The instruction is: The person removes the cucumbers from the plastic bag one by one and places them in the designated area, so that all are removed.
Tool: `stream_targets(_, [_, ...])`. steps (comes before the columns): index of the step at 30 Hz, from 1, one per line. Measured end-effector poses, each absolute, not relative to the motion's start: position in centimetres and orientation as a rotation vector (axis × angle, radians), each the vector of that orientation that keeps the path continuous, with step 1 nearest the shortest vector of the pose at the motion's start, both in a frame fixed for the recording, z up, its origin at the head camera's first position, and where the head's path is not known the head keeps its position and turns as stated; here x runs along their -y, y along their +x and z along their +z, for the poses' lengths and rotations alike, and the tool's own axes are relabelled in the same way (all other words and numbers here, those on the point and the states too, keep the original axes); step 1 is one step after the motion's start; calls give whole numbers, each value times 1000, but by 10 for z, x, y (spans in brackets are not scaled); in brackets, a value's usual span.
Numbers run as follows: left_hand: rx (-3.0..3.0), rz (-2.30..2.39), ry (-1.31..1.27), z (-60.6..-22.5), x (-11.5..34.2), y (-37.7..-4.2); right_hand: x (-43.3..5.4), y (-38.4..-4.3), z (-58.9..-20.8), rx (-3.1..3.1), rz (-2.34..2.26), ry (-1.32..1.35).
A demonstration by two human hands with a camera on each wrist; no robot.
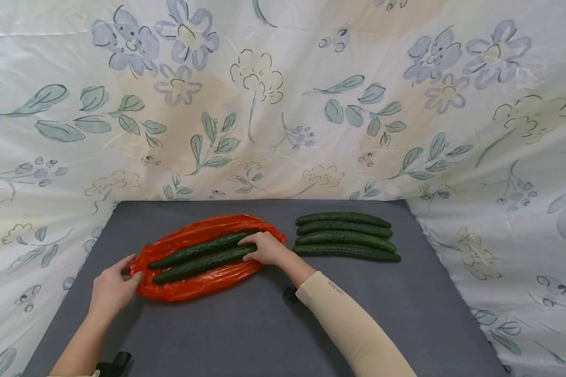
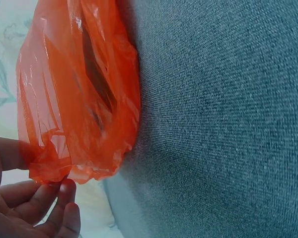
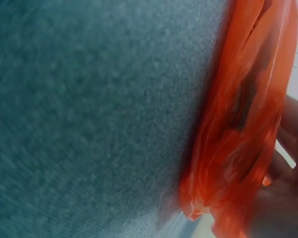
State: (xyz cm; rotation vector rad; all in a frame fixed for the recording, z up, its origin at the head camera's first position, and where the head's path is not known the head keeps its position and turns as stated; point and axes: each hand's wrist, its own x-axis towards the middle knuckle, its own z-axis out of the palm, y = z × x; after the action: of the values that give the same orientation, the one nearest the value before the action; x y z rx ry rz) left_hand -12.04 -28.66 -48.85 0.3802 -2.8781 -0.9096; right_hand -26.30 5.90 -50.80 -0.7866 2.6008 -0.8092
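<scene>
An opened-out red plastic bag [image 1: 193, 294] lies on the grey cloth surface, with two long dark green cucumbers side by side in it, a far one [image 1: 203, 248] and a near one [image 1: 203, 264]. At the bag's left end my left hand [image 1: 113, 290] pinches the gathered film between thumb and fingers; the left wrist view shows this hand [image 2: 37, 198] at the crumpled edge. My right hand [image 1: 266, 250] grips the near cucumber by its right end. In the right wrist view, bag film [image 3: 238, 148] covers part of the cucumber and hides some of the fingers.
Right of the bag, several more cucumbers [image 1: 346, 240] lie in a stacked row on the grey cloth [image 1: 245, 330]. Flower-patterned fabric [image 1: 283, 104] hangs behind and along both sides. Dark wrist camera mounts [image 1: 115, 364] sit beside the wrists.
</scene>
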Motion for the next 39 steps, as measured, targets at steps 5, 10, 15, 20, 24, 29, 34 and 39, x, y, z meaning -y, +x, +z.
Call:
stream_targets(5, [2878, -904, 377, -489, 285, -120, -55, -260, -505, -2594, -846, -706])
stream_targets(10, [2864, -890, 356, -491, 285, -119, -50, -256, -504, -2596, -823, -709])
stream_targets(15, [2856, -881, 335, -493, 285, -118, -46, -254, -508, -2634, -841, -677])
stream_targets(20, [2861, -881, 325, -492, 286, -118, -43, -253, -509, -2656, -845, -646])
stream_targets(24, [2858, -877, 309, -493, 286, -118, -39, -250, -507, -2668, -806, -653])
stream_targets(29, [2857, -890, 323, -493, 285, -117, -35, -246, -507, -2683, -788, -674])
stream_targets(34, [2867, -887, 349, -491, 286, -117, -35, -246, -508, -2653, -878, -638])
stream_targets(39, [2865, -877, 348, -491, 287, -117, -36, -248, -504, -2607, -965, -577])
